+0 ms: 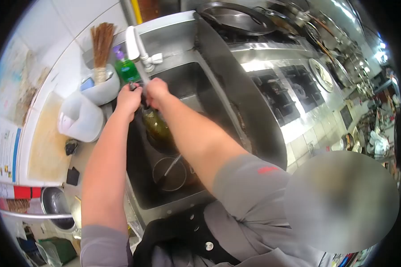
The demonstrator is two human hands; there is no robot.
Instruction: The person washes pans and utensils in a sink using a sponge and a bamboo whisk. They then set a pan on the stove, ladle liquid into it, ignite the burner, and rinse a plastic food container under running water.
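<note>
Over the far end of the steel sink (196,82), below the white faucet (140,49), both hands are close together. My left hand (129,100) has its fingers closed round a small dark part near the faucet. Beside it, my right hand (157,92) is closed too, at the top of a dark object; what it grips is hidden behind the fingers. A greenish-brown rounded item (158,127) hangs or lies just below my right hand. Deeper in the basin rests a round clear-looking rim (170,174) with a dark-ended utensil (167,172) across it.
Left of the sink stand a green soap bottle (127,69), a brush (101,46) in a white container (103,91), and a white plastic jug (80,116). A stove (276,91) and a large pan (236,20) are to the right. A blurred round shape covers the lower right.
</note>
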